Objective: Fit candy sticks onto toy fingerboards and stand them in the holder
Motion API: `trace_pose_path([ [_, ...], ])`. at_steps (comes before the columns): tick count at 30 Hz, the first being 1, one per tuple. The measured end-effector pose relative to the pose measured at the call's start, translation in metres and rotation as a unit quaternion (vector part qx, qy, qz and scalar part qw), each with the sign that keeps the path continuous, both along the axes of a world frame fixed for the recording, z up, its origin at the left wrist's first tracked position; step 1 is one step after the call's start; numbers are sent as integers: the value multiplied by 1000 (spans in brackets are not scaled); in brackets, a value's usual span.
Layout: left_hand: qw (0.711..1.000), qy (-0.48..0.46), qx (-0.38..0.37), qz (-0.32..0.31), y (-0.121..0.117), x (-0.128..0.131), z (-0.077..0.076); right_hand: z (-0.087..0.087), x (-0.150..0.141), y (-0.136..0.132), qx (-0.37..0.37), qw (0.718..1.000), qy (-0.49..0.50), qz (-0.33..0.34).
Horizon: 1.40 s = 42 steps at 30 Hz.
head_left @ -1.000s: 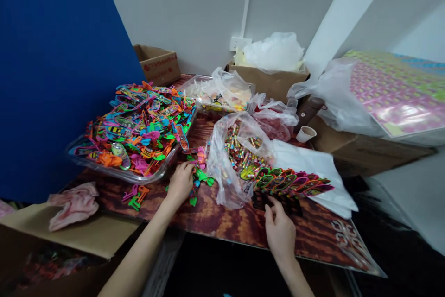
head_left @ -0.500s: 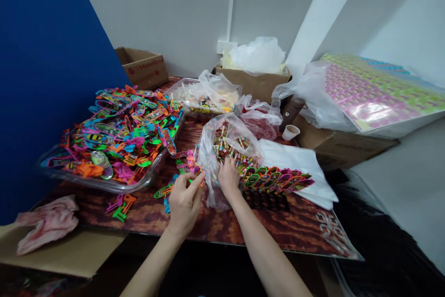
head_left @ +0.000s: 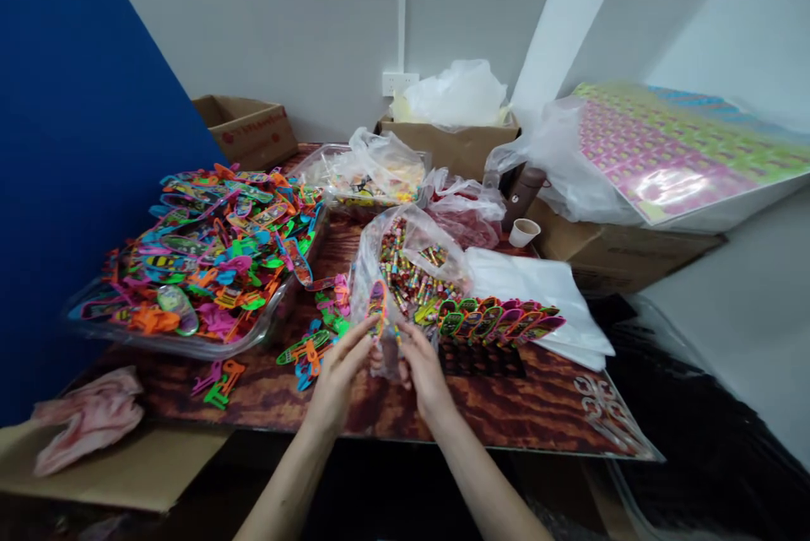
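Table [head_left: 557,431] runs under both hands: front edge just behind them, bare strip open to the right of your right hand. Tub [head_left: 228,348] of toys [head_left: 208,246] sits left of your left hand, rim well apart from it. Bag [head_left: 367,258] of tubes [head_left: 414,275] is just beyond your fingertips; your right hand was in it half a second ago, now it's out. Loose plastic is close, may snag. Rack [head_left: 481,361] is just right of your right hand, so I'd keep swings that way small. Left hand [head_left: 345,364] pinches a purple toy [head_left: 375,302] on end; right hand [head_left: 423,368], now beside it, pinches a single tube [head_left: 397,332]. Means both pieces are up together; can't tell whether they touch.
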State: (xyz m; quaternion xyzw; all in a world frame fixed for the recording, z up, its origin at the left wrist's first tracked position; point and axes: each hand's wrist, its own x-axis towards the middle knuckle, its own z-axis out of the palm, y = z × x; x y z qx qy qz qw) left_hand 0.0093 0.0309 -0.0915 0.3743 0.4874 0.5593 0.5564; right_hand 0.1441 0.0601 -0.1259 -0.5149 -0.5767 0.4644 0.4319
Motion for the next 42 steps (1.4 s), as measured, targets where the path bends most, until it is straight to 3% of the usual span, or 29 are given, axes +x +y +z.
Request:
trace_pose_path([
  [2, 995, -90, -36, 1, 2, 6, -2, 4, 16, -10, -75, 992, 83, 64],
  [3, 993, -111, -49, 10, 3, 11, -3, 7, 23, -14, -131, 973, 164, 91],
  [6, 988, -141, -67, 14, 4, 25, -9, 17, 37, -21, -231, 907, 337, 103],
  [7, 985, -157, -68, 0, 4, 29, -10, 20, 39, -23, -234, 902, 350, 92],
  [12, 967, -194, -123, -109, 1, 34, -15, 28, 40, -25, -189, 943, 268, 55],
  [16, 963, -206, -147, -91, 3, 27, -14, 32, 45, -27, -163, 958, 230, 52],
  [20, 967, -220, -118, -47, 3, 26, -15, 32, 44, -32, -131, 957, 257, 20],
  [23, 967, -212, -118, -79, -2, 30, -17, 27, 38, -36, -108, 963, 247, -14],
  [29, 980, -63, -96, -161, -9, 23, -7, 15, 40, -46, -150, 973, 163, 63],
  [32, 981, -14, -114, -158, -8, 17, -2, 22, 49, -48, -169, 964, 198, 55],
  [36, 981, -26, -100, -163, -5, 23, -5, 35, 56, -44, -150, 963, 223, 32],
  [42, 971, 63, 3, -229, -5, 33, -9, 44, 55, -46, -59, 995, 14, 82],
])
